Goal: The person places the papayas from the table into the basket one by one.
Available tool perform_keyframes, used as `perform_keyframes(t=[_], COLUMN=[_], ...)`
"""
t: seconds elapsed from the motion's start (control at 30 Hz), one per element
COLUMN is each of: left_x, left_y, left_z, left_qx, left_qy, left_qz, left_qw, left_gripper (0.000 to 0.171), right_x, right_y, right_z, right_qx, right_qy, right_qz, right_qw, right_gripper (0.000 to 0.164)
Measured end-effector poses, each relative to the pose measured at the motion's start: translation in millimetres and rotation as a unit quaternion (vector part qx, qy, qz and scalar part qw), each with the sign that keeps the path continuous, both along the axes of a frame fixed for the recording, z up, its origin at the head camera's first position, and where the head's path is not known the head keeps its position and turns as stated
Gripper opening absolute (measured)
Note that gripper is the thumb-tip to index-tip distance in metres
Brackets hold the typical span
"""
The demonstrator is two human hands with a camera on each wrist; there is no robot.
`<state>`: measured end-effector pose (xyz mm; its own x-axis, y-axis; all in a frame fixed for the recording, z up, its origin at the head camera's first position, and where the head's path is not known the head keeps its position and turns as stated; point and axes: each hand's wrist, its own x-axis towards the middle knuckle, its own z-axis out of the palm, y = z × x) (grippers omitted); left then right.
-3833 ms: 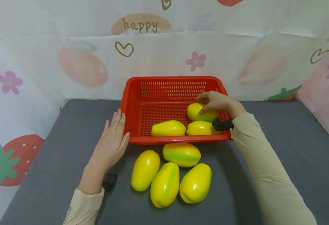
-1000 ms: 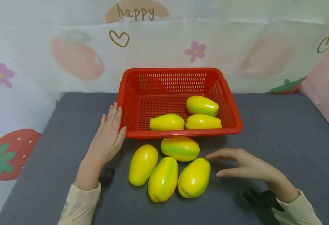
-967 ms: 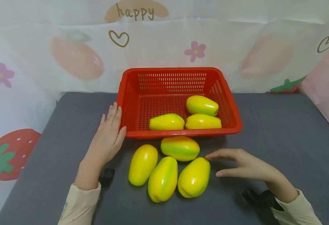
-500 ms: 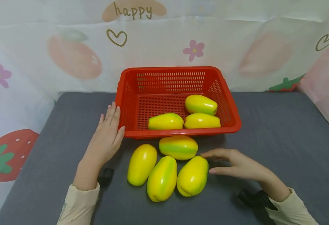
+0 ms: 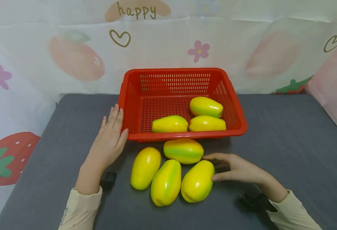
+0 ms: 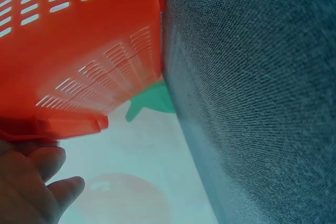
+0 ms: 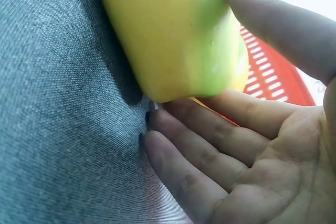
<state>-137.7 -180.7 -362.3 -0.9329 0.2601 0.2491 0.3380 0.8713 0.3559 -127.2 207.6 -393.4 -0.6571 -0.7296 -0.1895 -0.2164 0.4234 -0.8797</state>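
Observation:
My left hand point(image 5: 106, 140) lies with straight fingers along the left side of the red plastic basket point(image 5: 183, 136), fingertips up near its rim. My right hand point(image 5: 237, 167) reaches in from the right to the rightmost papaya point(image 5: 198, 181) on the table. Its thumb point(image 7: 278, 24) touches that fruit's side, while the loosely extended fingers point(image 7: 210, 145) reach past its narrow far end, as the right wrist view shows. Beside it lie more yellow-green papayas: a middle one point(image 5: 166, 183), a left one point(image 5: 145, 168) and one crosswise point(image 5: 183, 151) just before the basket.
Three papayas sit in the basket: one at front left point(image 5: 169, 124), one at front right point(image 5: 207, 123), one behind point(image 5: 206, 107). Grey cloth point(image 5: 283, 134) covers the table. A printed curtain point(image 5: 157, 48) hangs close behind the basket.
Earlier my right hand was on a papaya inside the basket; that fruit now lies there released. The hand came back to the table and has moved left to the rightmost papaya. My left hand stays put.

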Motion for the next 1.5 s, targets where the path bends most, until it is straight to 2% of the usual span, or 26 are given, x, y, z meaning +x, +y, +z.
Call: perform_keyframes(t=[0.17,0.33,0.53,0.87,1.13,1.5], left_x=[0.2,0.5,0.4,-0.2,0.3,0.2], left_y=[-0.6,-0.6,0.3,-0.2,0.1,0.0], left_z=[-0.5,-0.1,0.8,0.5,1.1,1.1], left_qx=[0.000,-0.001,-0.003,-0.001,-0.003,-0.001], left_qy=[0.005,0.004,0.002,0.003,0.003,0.004], left_qz=[-0.001,0.000,0.000,-0.002,0.003,0.001], left_qw=[1.0000,1.0000,1.0000,1.0000,1.0000,1.0000], left_gripper=[0.060,0.060,0.061,0.061,0.061,0.061], right_x=[-0.7,-0.7,0.4,2.5,3.0,6.1], right_y=[-0.3,-0.1,0.3,0.9,-1.2,-2.8], right_z=[-1.6,-1.7,-1.9,-1.3,-1.2,-0.9], right_qx=[-0.003,0.006,0.002,-0.059,-0.127,-0.139], right_qy=[-0.027,-0.015,-0.022,-0.027,-0.043,-0.052], right_qz=[0.004,0.007,0.015,0.039,0.082,0.101], right_qw=[1.000,1.000,1.000,0.997,0.988,0.984], right_gripper=[0.063,0.062,0.062,0.054,0.049,0.048])
